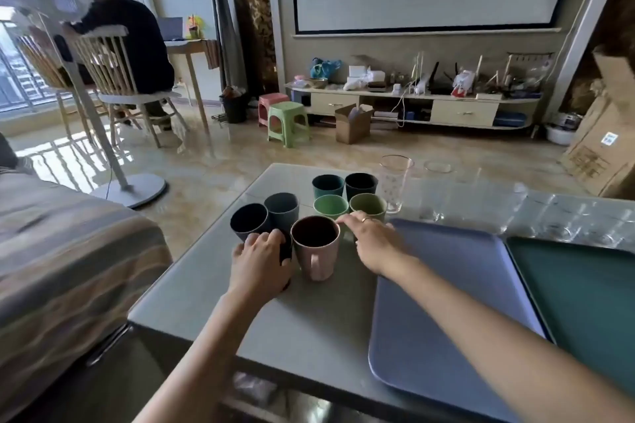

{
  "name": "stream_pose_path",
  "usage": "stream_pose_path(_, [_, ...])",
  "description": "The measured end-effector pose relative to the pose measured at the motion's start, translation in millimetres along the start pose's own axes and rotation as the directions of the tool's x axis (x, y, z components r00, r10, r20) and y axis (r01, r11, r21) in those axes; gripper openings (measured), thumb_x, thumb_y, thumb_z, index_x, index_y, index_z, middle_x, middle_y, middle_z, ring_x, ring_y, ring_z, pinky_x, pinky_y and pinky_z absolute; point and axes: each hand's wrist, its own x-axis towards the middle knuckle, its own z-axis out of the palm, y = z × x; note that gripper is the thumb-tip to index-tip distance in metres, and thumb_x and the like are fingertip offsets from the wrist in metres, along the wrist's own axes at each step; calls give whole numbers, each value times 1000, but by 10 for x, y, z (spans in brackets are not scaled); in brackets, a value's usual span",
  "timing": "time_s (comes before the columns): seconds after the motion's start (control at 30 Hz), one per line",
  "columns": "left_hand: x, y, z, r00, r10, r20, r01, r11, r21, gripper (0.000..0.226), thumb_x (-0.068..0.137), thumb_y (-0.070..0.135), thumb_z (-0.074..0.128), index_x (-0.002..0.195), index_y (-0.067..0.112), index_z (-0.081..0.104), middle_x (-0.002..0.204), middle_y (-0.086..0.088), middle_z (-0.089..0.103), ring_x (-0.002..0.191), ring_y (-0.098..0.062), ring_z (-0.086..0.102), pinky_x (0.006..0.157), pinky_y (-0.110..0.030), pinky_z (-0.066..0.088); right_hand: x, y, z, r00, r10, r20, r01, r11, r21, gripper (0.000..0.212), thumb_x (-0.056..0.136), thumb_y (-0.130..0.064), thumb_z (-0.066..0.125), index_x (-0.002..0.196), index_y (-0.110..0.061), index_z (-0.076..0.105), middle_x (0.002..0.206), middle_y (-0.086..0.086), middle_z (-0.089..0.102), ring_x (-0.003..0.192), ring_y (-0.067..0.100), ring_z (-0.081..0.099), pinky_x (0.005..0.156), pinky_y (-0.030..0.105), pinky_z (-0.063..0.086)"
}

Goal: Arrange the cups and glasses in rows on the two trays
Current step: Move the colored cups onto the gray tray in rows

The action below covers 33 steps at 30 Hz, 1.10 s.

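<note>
Several coloured cups stand on the grey table's left part: a pink mug (316,251) in front, a navy cup (248,220), a grey-blue cup (282,209), a teal cup (328,185), a dark cup (360,183), a green cup (330,206) and an olive cup (368,204). My left hand (261,259) grips a black cup (286,248), mostly hidden under it. My right hand (372,240) lies palm down beside the pink mug, its index fingertip at the rim. A blue tray (446,312) and a green tray (580,288) lie bare on the right.
A tall clear glass (395,182) stands behind the olive cup, and several more clear glasses (567,221) crowd the table's far right. A striped sofa (68,244) is at the left. A fan stand (130,187) is on the floor beyond the table.
</note>
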Motion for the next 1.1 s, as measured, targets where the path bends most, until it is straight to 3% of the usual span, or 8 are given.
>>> stream_pose_path(0.23, [58,-236,47,988,125,91,-136,983,126,14,78,9,47,84,21,49,93,-2,66,94,-28,59,69,-30,27,304,361,102,978,208,-4,-208,975,-73,66,84,7,45,136,-32,34,144,-6,36,114,29,55,88,38,48])
stream_pose_path(0.33, [94,-281,-52,993,94,76,-99,993,64,16,81,8,47,92,16,55,96,-6,64,90,-32,58,63,-31,33,399,493,148,969,248,24,-244,964,-104,65,86,3,46,141,-29,32,149,-5,34,125,26,49,95,39,47])
stream_pose_path(0.47, [116,-345,-235,995,83,52,-83,997,-10,10,80,11,51,87,18,52,90,-5,63,85,-32,58,60,-31,37,479,556,199,962,273,27,-270,960,-78,33,93,-11,40,124,-18,49,130,10,52,110,33,55,83,36,45])
stream_pose_path(0.53, [128,-358,-319,996,81,21,-81,996,-31,7,80,13,53,83,18,51,87,-4,62,83,-31,57,60,-31,38,477,553,187,966,257,16,-254,963,-89,26,95,-13,41,119,-11,53,122,14,54,106,34,55,82,37,45])
stream_pose_path(0.63, [149,-310,-419,996,79,-32,-80,995,-63,5,81,13,54,86,14,54,84,-5,60,81,-32,56,61,-33,42,410,578,151,967,243,-75,-247,968,-41,21,95,-12,44,113,-9,55,116,15,56,102,34,56,76,35,42])
stream_pose_path(0.73, [184,-169,-469,990,115,-75,-123,987,-101,4,81,11,54,84,11,52,82,-6,60,81,-34,55,63,-37,45,321,689,58,947,195,-256,-215,975,-52,12,95,-12,47,97,-3,55,104,17,58,95,35,58,64,32,36])
stream_pose_path(0.83, [194,11,-484,981,171,-95,-174,984,-28,4,82,10,51,85,12,52,87,-5,60,81,-31,54,56,-32,35,245,903,-130,916,216,-338,-243,969,-39,15,96,-14,48,95,-1,54,105,19,57,96,37,57,64,34,36])
stream_pose_path(1.1, [209,179,-583,979,162,-122,-155,986,68,6,83,9,50,86,13,53,89,-6,63,83,-31,55,50,-29,27,235,1308,-62,955,263,-138,-279,954,-111,12,95,-18,47,95,-8,53,111,16,58,100,34,57,66,32,36])
